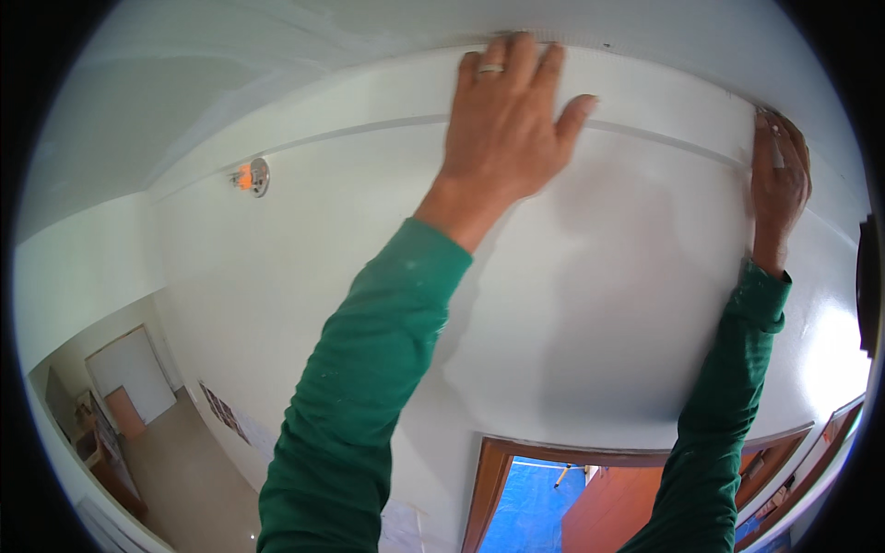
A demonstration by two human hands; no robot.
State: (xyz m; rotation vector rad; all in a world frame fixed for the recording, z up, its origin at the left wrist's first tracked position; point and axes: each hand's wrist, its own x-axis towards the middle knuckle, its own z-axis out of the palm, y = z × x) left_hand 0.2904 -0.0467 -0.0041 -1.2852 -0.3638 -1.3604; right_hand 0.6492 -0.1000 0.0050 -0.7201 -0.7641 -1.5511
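My left hand (507,120) is raised to the top of the white wall (590,267), fingers spread and fingertips at the line where wall meets ceiling. A ring is on one finger. Along that line, a thin mesh-like strip (590,43) runs to the right from the fingertips. Over at the far right, my right hand (779,175) is up at the same line, its fingers bent together. A small whitish bit shows between those fingers; what it belongs to is hidden. Both forearms are in green sleeves.
An orange-centred round fitting (253,177) sticks out of the wall at left. Below right, a brown door frame (489,479) opens onto blue sheeting (535,502) and a reddish-brown door panel (613,507). Down at left lies a corridor floor (198,461) with a white door (134,373).
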